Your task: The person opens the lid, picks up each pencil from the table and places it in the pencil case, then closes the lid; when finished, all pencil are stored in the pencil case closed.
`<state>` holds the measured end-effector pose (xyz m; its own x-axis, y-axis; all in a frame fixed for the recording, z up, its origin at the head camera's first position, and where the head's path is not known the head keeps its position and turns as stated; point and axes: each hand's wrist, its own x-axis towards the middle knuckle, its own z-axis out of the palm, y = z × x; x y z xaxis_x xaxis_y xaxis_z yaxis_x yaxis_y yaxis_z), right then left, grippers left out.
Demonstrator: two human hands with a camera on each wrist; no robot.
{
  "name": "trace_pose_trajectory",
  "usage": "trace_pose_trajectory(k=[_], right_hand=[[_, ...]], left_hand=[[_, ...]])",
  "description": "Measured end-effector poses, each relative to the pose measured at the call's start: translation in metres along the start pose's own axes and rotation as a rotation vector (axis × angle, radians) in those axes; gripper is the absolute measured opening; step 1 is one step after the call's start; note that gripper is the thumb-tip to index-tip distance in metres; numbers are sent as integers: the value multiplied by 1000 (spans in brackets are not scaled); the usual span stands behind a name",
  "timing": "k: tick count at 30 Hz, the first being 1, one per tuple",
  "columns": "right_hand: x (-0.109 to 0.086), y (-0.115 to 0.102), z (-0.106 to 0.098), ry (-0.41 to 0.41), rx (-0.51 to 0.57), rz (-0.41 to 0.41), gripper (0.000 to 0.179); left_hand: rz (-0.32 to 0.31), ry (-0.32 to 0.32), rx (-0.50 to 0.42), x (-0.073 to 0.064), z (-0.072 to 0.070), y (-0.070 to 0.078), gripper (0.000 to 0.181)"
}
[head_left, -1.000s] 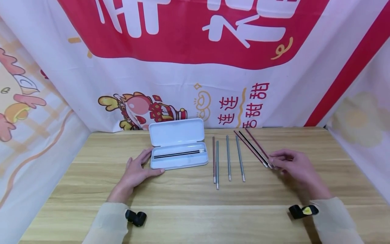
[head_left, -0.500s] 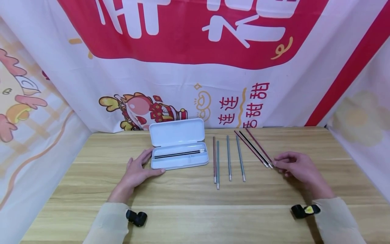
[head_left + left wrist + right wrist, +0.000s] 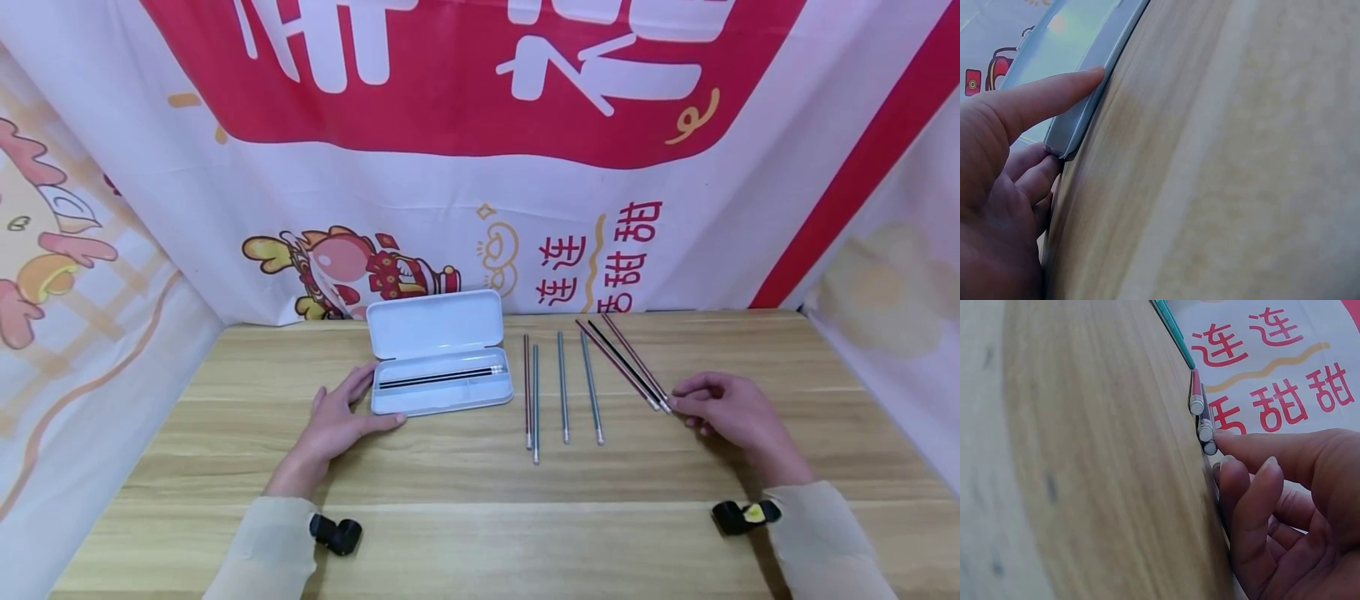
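Left hand [image 3: 335, 423] had its fingers gripping the left end of the open pencil case [image 3: 420, 402], near the counter's [image 3: 480, 542] back edge. Two black pencils [image 3: 435, 379] were in, seven loose pencils [image 3: 563, 387] weren't. Right hand [image 3: 731, 412] touched the rightmost one's eraser end, couldn't tell if pinched
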<state>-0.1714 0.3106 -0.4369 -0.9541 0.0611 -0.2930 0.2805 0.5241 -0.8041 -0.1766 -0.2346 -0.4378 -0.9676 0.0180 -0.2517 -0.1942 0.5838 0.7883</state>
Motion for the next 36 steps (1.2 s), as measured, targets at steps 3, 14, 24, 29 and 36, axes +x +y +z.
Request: trace_pose_trajectory(k=[3,14,24,29,36], right_hand=[[0,0,1,5,-7,-4,41],[-2,-3,-1,4,-6,-30,36],[-2,-1,-5,15,-89,-41,32],[-5,-4,-8,32,-171,-20,30],[-9,-9,-8,40,-248,17,31]], left_hand=[[2,0,4,1,0,0,110],[6,1,6,1,0,1,110],[2,1,-2,2,0,1,110],[7,3,-4,1,-1,1,110],[-2,4,-9,0,0,1,111]])
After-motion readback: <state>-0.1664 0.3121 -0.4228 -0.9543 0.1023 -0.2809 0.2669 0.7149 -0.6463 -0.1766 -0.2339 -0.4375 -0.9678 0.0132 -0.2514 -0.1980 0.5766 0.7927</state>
